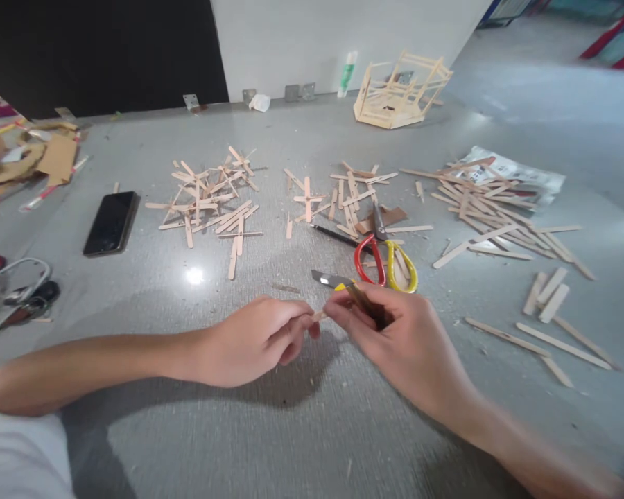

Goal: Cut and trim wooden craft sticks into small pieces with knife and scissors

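Between my two hands, low over the grey table, is a short piece of wooden stick (pixel 319 317). My left hand (pixel 263 339) pinches its left end with bent fingers. The fingertips of my right hand (pixel 390 322) hold the other end. A utility knife (pixel 333 280) with a yellow part is also in my right hand, its blade pointing left; most of its handle is hidden by the fingers. Just beyond lie scissors (pixel 379 256) with one red and one yellow handle loop, and a dark pen (pixel 335 235).
Piles of wooden sticks (pixel 242 222) spread across the table (pixel 197 443), more at right by a plastic packet (pixel 543 181). A hexagonal stick frame (pixel 390 114) and a glue stick (pixel 347 73) stand at the back. A phone (pixel 111 223), cable and cardboard (pixel 59 158) are at left.
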The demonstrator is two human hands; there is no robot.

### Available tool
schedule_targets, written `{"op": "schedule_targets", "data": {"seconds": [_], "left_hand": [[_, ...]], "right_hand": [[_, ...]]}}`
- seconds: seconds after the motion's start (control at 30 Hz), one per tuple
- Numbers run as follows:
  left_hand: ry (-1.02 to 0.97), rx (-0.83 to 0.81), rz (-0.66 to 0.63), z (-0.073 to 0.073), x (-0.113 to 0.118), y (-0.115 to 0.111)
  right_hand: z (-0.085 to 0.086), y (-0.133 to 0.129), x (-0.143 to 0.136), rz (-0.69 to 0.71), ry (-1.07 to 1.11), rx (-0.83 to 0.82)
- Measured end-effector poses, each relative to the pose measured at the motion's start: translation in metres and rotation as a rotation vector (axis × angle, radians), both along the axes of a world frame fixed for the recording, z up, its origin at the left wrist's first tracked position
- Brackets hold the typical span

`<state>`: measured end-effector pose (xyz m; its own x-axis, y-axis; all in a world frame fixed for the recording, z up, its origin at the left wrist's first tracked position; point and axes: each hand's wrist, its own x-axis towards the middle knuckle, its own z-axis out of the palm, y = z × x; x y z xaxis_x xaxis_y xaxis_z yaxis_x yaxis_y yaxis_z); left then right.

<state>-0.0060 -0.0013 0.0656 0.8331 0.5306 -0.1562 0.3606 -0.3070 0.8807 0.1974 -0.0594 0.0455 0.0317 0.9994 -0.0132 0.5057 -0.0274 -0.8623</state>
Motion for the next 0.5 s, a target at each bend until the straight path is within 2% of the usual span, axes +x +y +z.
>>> {"op": "schedule_targets", "data": {"seconds": [0.1,0.2,0.27,0.4,0.5], "left_hand": [[0.004,-0.042,0.018,0.009,-0.002,0.002],[0.015,-0.039,-0.003,0.016,-0.004,0.003],[-0.003,0.103,0.001,0.016,-0.005,0.002],[-0.189,0.479,0.063,0.007,-0.005,0.001],[-0.254,0.648,0.009,-0.001,-0.007,0.001]], "right_hand": [[0.007,-0.001,0.003,-0.040,0.023,0.040],[0.012,-0.003,0.003,-0.030,0.094,-0.001],[0.014,-0.005,0.002,-0.027,0.163,-0.049],[0.013,-0.009,0.000,-0.076,0.219,-0.037],[0.012,-0.010,-0.002,-0.086,0.231,-0.038]]}}
